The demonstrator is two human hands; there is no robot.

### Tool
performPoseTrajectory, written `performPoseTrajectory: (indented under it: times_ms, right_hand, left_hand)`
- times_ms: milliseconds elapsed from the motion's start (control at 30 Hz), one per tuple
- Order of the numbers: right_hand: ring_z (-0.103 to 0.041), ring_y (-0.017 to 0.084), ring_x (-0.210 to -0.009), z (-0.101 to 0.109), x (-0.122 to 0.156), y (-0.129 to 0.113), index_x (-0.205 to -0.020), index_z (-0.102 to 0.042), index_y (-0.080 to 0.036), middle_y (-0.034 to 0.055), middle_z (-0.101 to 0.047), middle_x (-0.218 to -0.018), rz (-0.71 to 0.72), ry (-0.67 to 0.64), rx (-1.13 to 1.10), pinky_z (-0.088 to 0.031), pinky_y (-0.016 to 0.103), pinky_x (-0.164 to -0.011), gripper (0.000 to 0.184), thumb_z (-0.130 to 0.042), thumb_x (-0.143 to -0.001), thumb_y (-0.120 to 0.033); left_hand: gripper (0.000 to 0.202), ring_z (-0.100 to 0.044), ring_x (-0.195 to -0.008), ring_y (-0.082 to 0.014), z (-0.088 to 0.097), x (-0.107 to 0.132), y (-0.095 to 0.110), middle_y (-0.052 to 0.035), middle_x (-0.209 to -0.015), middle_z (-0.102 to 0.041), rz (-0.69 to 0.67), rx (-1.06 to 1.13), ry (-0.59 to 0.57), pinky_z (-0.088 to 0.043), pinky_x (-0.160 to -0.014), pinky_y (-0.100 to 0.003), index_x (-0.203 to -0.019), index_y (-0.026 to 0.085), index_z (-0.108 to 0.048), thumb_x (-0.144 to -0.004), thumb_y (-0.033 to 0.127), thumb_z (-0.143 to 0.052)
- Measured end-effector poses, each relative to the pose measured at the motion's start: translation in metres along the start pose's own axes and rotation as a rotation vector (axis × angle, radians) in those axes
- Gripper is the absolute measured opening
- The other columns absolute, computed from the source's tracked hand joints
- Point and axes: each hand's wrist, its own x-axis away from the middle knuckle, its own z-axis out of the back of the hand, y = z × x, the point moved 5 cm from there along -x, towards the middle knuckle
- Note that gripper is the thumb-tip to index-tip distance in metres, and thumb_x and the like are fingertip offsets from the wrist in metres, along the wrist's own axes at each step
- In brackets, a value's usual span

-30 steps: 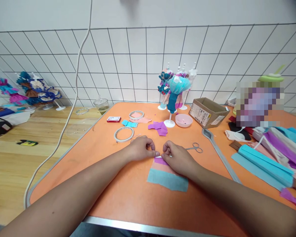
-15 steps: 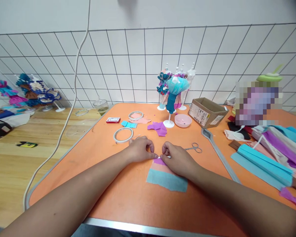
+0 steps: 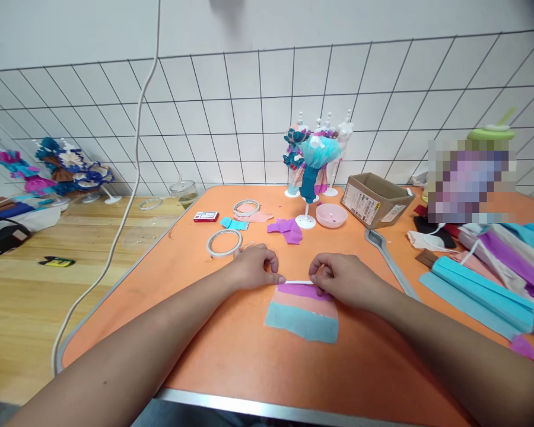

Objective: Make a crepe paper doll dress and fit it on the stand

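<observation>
A piece of layered crepe paper (image 3: pixel 300 326) in purple, pink and blue bands lies flat on the orange table. Along its top purple edge runs a thin white strip of tape (image 3: pixel 298 282). At the strip's left end, my left hand (image 3: pixel 254 268) has its thumb and fingers closed on the corner. My right hand (image 3: pixel 349 277) is closed at the other end, fingertips on the tape and the purple edge. Two tape rolls (image 3: pixel 223 243) lie beyond my left hand. Purple scraps (image 3: pixel 286 230) rest just past the paper.
Dress forms in paper clothes (image 3: pixel 309 178) stand near the tiled wall. Right of them are a pink bowl (image 3: pixel 331 215) and a cardboard box (image 3: pixel 376 201). Folded crepe paper (image 3: pixel 480 290) covers the right side. A white cable (image 3: pixel 137 142) hangs at left.
My right hand has slid right along the tape to the strip's far end, uncovering the white strip and more purple paper. It now hides the scissors. My left hand stays put.
</observation>
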Motion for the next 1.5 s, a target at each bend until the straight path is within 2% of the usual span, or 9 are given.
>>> performPoseTrajectory:
  times_ms: [100, 267, 500, 733, 833, 967, 1100, 1333, 1500]
  right_hand:
    - [-0.063, 0.014, -0.063, -0.001, 0.0, 0.005, -0.083, -0.059, -0.023, -0.005, -0.07, -0.064, -0.008, -0.068, -0.001, -0.038, 0.025, -0.06, 0.008, -0.054, -0.076, -0.023]
    - [-0.06, 0.012, -0.056, -0.004, -0.003, 0.011, -0.079, -0.049, -0.023, -0.0066, -0.069, -0.059, 0.026, -0.072, 0.068, -0.038, 0.025, -0.067, 0.007, -0.056, -0.077, -0.026]
    - [-0.058, 0.012, -0.058, -0.007, 0.0, 0.013, -0.077, -0.049, -0.023, -0.0045, -0.071, -0.066, -0.022, -0.2, 0.01, -0.034, 0.022, -0.049, 0.005, -0.052, -0.078, -0.026]
    - [-0.052, 0.009, -0.052, -0.009, 0.002, 0.009, -0.084, -0.048, -0.022, -0.0046, -0.068, -0.065, -0.003, -0.276, -0.051, -0.033, 0.02, -0.046, 0.008, -0.049, -0.077, -0.02]
    - [-0.048, 0.008, -0.048, -0.008, 0.002, 0.008, -0.088, -0.048, -0.022, -0.0056, -0.065, -0.064, -0.029, -0.249, -0.041, -0.031, 0.02, -0.044, 0.013, -0.051, -0.075, -0.019]
    - [-0.047, 0.008, -0.047, -0.01, 0.003, 0.006, -0.086, -0.048, -0.022, -0.006, -0.063, -0.063, -0.019, -0.248, -0.06, -0.032, 0.019, -0.044, 0.011, -0.049, -0.076, -0.019]
    - [-0.048, 0.008, -0.049, -0.011, 0.003, 0.006, -0.083, -0.047, -0.022, -0.0055, -0.064, -0.065, -0.002, -0.25, -0.029, -0.032, 0.019, -0.044, 0.01, -0.049, -0.074, -0.018]
    - [-0.051, 0.008, -0.05, -0.012, 0.002, 0.008, -0.082, -0.045, -0.022, -0.0053, -0.066, -0.064, 0.021, -0.256, -0.043, -0.032, 0.018, -0.046, 0.007, -0.046, -0.076, -0.018]
    - [-0.051, 0.009, -0.051, -0.014, 0.001, 0.01, -0.082, -0.047, -0.023, -0.0056, -0.065, -0.064, 0.025, -0.235, -0.002, -0.032, 0.02, -0.048, 0.007, -0.046, -0.076, -0.018]
  left_hand:
    - [0.039, -0.055, -0.09, -0.022, 0.0, 0.0, -0.001, -0.0004, -0.087, -0.058, -0.002, 0.003, -0.012, -0.032, -0.084, -0.036, -0.072, 0.022, -0.061, -0.062, 0.059, -0.069]
    - [0.036, -0.054, -0.092, -0.0227, 0.0, -0.001, -0.002, 0.0002, -0.087, -0.058, 0.008, -0.003, -0.014, -0.03, -0.083, -0.038, -0.072, 0.022, -0.061, -0.063, 0.057, -0.069]
    - [0.035, -0.054, -0.091, -0.0218, 0.002, 0.001, 0.002, -0.0004, -0.086, -0.058, 0.002, -0.018, -0.024, -0.031, -0.081, -0.036, -0.072, 0.021, -0.061, -0.064, 0.054, -0.069]
    - [0.036, -0.054, -0.091, -0.023, 0.002, 0.001, 0.002, -0.0007, -0.087, -0.06, -0.012, -0.031, -0.017, -0.034, -0.082, -0.037, -0.071, 0.021, -0.061, -0.064, 0.055, -0.069]
    - [0.033, -0.054, -0.088, -0.0218, 0.002, 0.001, 0.003, -0.002, -0.087, -0.059, -0.1, -0.005, 0.008, -0.037, -0.082, -0.037, -0.08, 0.022, -0.063, -0.067, 0.051, -0.069]
    - [0.026, -0.053, -0.093, -0.0191, 0.002, 0.008, 0.016, -0.0033, -0.095, -0.06, -0.374, 0.058, 0.05, -0.041, -0.082, -0.031, -0.099, 0.022, -0.06, -0.074, 0.025, -0.066]
    - [0.024, -0.055, -0.092, -0.0166, -0.004, 0.014, 0.028, -0.0028, -0.092, -0.064, -0.565, 0.019, -0.029, -0.041, -0.084, -0.029, -0.096, 0.022, -0.064, -0.081, 0.009, -0.051]
    - [0.022, -0.058, -0.085, -0.013, -0.007, 0.009, 0.025, -0.0014, -0.088, -0.066, -0.599, 0.04, -0.061, -0.043, -0.082, -0.026, -0.084, 0.02, -0.066, -0.081, 0.005, -0.05]
    - [0.027, -0.056, -0.093, -0.0158, -0.002, 0.01, 0.025, -0.0035, -0.096, -0.064, -0.588, -0.002, -0.017, -0.041, -0.086, -0.029, -0.1, 0.023, -0.068, -0.083, 0.01, -0.051]
